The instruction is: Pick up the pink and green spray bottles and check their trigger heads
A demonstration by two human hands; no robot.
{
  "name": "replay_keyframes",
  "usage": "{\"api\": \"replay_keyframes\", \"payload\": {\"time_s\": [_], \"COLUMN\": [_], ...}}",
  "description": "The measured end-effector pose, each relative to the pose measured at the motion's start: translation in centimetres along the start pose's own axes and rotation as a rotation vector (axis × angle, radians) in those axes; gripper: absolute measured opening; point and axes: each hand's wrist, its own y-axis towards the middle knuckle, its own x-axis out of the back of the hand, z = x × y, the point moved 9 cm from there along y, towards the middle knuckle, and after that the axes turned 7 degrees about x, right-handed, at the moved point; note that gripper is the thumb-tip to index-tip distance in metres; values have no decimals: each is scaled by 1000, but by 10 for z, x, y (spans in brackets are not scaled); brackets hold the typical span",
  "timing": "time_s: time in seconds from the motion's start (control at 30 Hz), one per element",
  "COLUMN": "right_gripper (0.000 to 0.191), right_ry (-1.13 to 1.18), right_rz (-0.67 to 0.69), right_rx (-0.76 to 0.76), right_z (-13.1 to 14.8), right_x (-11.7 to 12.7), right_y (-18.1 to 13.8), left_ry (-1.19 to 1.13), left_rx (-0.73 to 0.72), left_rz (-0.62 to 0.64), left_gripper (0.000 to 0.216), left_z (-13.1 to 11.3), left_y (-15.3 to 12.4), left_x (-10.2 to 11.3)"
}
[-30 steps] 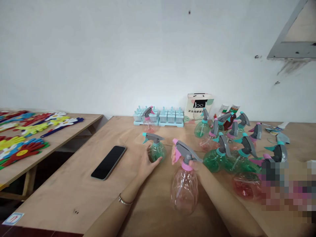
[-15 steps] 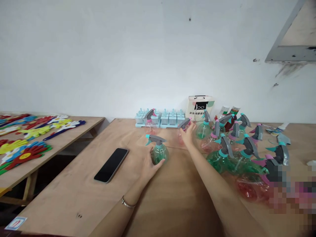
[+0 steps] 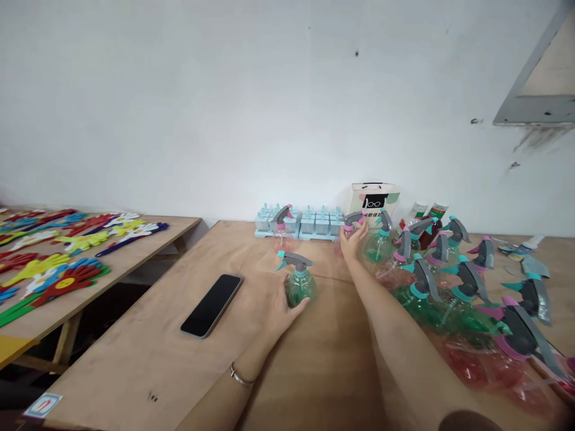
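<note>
My left hand (image 3: 284,311) is wrapped round the body of a green spray bottle (image 3: 302,287), which stands upright on the table with its turquoise nozzle facing left. Farther back, my right hand (image 3: 353,239) grips a pink spray bottle (image 3: 353,220) near its neck; the hand hides most of that bottle's body. Another pink spray bottle (image 3: 282,234) stands alone, behind and left of the green one. Beside my right hand, a second green spray bottle (image 3: 378,244) stands at the left end of a crowded group.
Several pink and green spray bottles (image 3: 420,293) crowd the table's right side. A black phone (image 3: 211,305) lies left of my left hand. Light-blue popsicle moulds (image 3: 314,224) and a paper bag (image 3: 372,200) stand along the wall. Colourful hand-shaped clappers (image 3: 72,284) cover the left table.
The view has shifted, so everything appears slightly lower and to the right. The pink bottle in my right hand has gone from tilted to more upright. My left hand stays round the green bottle.
</note>
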Motion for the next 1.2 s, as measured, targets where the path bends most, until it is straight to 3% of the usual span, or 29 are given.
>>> {"api": "replay_keyframes", "payload": {"time_s": [0.17,0.33,0.37,0.43,0.53,0.6,0.73,0.83,0.97,1.1,1.2], "right_gripper": [89,81,76,68,83,85,62,64,68,54,47], "right_ry": [-32,75,176,470,858,925,897,939,974,1020,1103], "right_rz": [6,-44,10,250,760,983,1152,1262,1282,1106,990], "right_rx": [10,50,83,135,170,189,95,94,64,-97,-292], "right_z": [0,18,27,53,105,129,137,136,132,122,114], "right_x": [6,38,41,38,33,42,55,61,58,49,45], "right_y": [-8,-51,-63,-89,-134,-152,-153,-150,-152,-151,-145], "left_ry": [49,26,16,9,26,35,32,-10,-44,-103,-292], "left_rx": [-14,82,80,22,-121,-206,-320,-363,-323,-245,-226], "left_rz": [-22,66,92,155,288,366,463,563,665,689,595], "left_gripper": [78,73,70,67,68,72,79,74,70,77,83], "left_z": [-6,5,4,-5,-29,-44,-58,-56,-48,-39,-32], "left_y": [0,-1,-2,-5,-14,-22,-37,-46,-51,-51,-45], "left_x": [5,-4,-7,-12,-22,-26,-36,-49,-62,-63,-53]}}
